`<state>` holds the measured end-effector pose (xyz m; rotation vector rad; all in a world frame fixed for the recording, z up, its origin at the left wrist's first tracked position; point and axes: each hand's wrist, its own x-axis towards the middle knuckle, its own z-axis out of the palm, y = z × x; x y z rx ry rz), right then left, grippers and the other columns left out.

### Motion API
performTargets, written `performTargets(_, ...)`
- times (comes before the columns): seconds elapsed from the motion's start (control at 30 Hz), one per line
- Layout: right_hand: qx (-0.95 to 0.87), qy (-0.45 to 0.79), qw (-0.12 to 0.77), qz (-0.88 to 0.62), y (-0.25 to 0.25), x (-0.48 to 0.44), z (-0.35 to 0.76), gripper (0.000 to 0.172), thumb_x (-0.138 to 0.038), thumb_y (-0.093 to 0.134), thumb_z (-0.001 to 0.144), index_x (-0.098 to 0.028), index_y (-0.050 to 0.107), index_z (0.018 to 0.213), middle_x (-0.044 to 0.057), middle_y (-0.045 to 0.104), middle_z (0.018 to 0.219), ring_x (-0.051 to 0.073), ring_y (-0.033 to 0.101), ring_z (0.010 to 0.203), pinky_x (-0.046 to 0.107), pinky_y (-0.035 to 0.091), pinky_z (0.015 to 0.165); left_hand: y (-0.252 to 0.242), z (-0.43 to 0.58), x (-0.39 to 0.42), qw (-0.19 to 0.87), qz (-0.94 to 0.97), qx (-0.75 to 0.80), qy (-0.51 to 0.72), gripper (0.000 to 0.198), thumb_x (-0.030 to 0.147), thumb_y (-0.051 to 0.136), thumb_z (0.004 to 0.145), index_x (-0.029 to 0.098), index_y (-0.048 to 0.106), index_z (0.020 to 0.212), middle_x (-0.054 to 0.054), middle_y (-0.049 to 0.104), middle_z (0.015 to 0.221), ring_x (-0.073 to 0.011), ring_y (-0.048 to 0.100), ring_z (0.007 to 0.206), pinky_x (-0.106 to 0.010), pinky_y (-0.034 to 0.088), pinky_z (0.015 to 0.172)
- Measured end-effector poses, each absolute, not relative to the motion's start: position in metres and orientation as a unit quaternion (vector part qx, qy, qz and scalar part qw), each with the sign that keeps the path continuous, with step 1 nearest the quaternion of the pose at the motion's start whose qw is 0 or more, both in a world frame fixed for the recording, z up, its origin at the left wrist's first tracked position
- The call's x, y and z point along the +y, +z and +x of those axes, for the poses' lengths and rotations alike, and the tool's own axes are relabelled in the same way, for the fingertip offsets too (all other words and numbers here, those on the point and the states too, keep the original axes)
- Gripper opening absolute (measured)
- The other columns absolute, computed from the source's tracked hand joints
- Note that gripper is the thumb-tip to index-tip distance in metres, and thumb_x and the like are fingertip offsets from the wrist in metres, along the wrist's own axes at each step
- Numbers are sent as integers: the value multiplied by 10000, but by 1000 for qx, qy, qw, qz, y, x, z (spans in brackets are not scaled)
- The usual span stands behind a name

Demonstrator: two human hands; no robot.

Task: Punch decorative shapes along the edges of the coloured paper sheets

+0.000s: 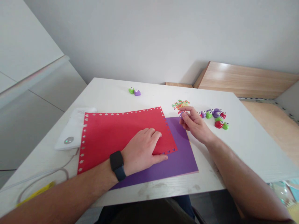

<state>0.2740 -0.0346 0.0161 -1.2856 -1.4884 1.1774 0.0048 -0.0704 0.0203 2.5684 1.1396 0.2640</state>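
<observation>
A red paper sheet (116,130) with small shapes punched along its edges lies on a purple sheet (179,155). My left hand (142,149), with a black watch on the wrist, rests on the red sheet's lower right corner, fingers curled down against it. My right hand (193,123) hovers just right of the red sheet, fingers pinched round a small purple punch (181,114) that is mostly hidden. A little pile of coloured paper bits (180,104) lies just beyond that hand.
Several small punches in purple, green and red (216,117) cluster right of my right hand. A green and a purple punch (135,91) sit at the table's far side. A white device (72,132) with a cable lies at the left. A wooden bench (245,79) stands behind the white table (245,143).
</observation>
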Motion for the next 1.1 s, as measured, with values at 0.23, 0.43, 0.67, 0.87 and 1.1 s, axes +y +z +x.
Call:
performTargets(0.23, -543, 541, 428, -479, 22, -36, 274, 323, -417, 647, 1010, -304, 565, 1302, -59, 502, 766, 111, 401, 602, 244, 283, 532, 21, 5, -71, 156, 898, 402, 84, 629, 648, 760, 878, 132, 629, 1213, -126, 648, 1150, -331, 615, 1096, -497, 510, 989)
performTargets(0.43, -609, 444, 433, -495, 17, -37, 271, 363, -305, 642, 967, -254, 563, 1317, -58, 449, 786, 120, 374, 639, 264, 317, 561, 20, 5, -71, 151, 900, 401, 82, 643, 643, 764, 877, 125, 628, 1232, -123, 641, 1147, -336, 612, 1101, -510, 513, 992)
performTargets(0.67, -642, 364, 399, -544, 9, -34, 277, 360, -325, 547, 998, -270, 606, 1348, -44, 509, 749, 132, 406, 606, 272, 340, 552, 20, 4, -72, 146, 901, 399, 84, 645, 653, 761, 876, 129, 630, 1228, -128, 646, 1145, -333, 616, 1097, -504, 514, 990)
performTargets(0.87, -670, 290, 375, -571, 10, -34, 279, 353, -283, 548, 971, -260, 644, 1310, -23, 571, 750, 147, 486, 637, 279, 405, 606, 20, 5, -72, 144, 901, 400, 83, 625, 651, 756, 882, 135, 632, 1213, -126, 649, 1140, -329, 620, 1091, -501, 515, 986)
performTargets(1.1, -682, 200, 360, -605, 20, -39, 275, 360, -229, 538, 915, -226, 709, 1232, -3, 636, 770, 138, 492, 620, 261, 381, 578, 20, 5, -71, 142, 902, 400, 84, 630, 662, 752, 879, 140, 634, 1212, -131, 654, 1142, -330, 624, 1092, -494, 516, 980)
